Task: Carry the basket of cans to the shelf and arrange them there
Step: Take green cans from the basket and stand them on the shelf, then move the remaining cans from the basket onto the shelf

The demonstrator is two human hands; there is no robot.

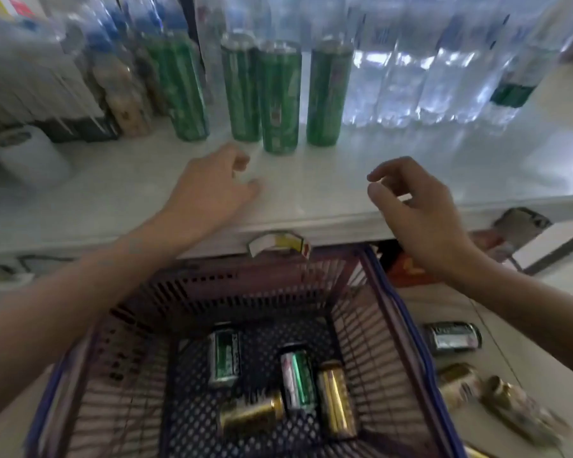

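Observation:
A dark red mesh basket (351,292) with blue handles sits below the white shelf (113,200). Inside it lie two green cans (224,357) and two gold cans (336,398). Several tall green cans (280,97) stand upright in a row on the shelf. My left hand (212,190) hovers over the shelf just in front of the row, fingers curled and empty. My right hand (417,206) hangs over the shelf's front edge, fingers apart, holding nothing.
Clear water bottles (427,81) line the shelf at the back right, more bottles at back left. A white paper roll (27,153) sits at the left. On the floor right of the basket lie a dark can (452,337) and gold cans (460,385).

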